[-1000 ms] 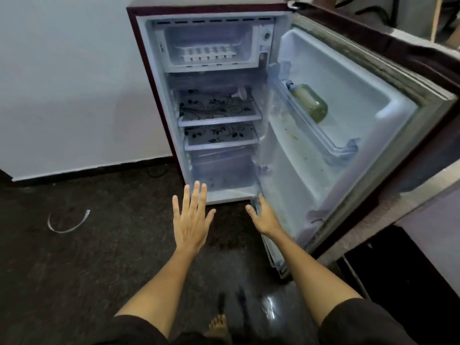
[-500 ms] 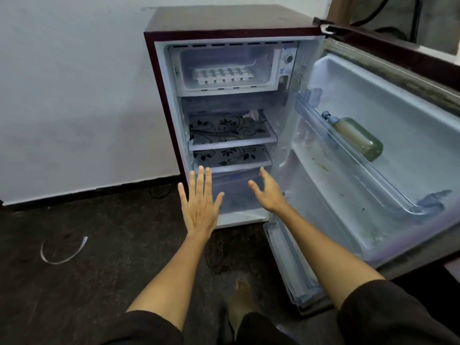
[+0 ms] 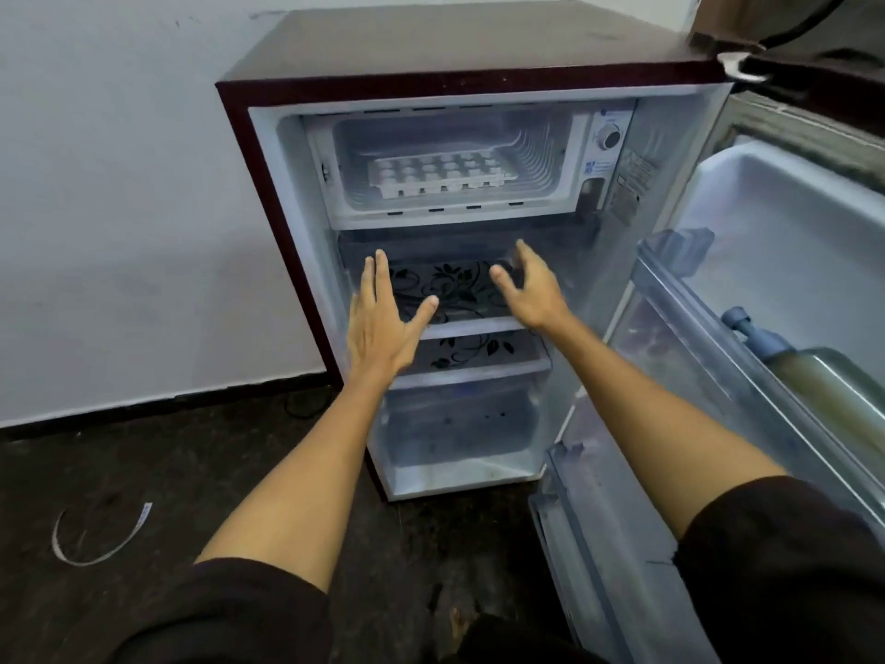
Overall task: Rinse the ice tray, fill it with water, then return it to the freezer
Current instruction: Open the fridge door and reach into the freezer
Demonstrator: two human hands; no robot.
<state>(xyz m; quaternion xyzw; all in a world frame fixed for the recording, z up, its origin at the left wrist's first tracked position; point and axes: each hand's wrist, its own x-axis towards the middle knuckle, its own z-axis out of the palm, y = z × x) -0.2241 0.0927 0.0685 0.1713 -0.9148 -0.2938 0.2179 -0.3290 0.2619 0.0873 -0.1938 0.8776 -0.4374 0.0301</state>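
A white ice tray lies flat inside the freezer compartment at the top of a small dark red fridge whose door stands open to the right. My left hand is stretched out with straight fingers in front of the upper shelf, below the freezer. To its right, my right hand is at the same height, its fingers relaxed and spread. Neither hand holds or touches anything, and both are well below the ice tray.
The open fridge door fills the right side, with a greenish bottle lying in its rack. Two shelves with black flower patterns sit under the freezer. A white strip lies on the dark floor at left.
Both hands have risen from the bottom of the fridge to the upper shelf level. The right hand has left the door's lower edge. The view has come closer to the fridge.
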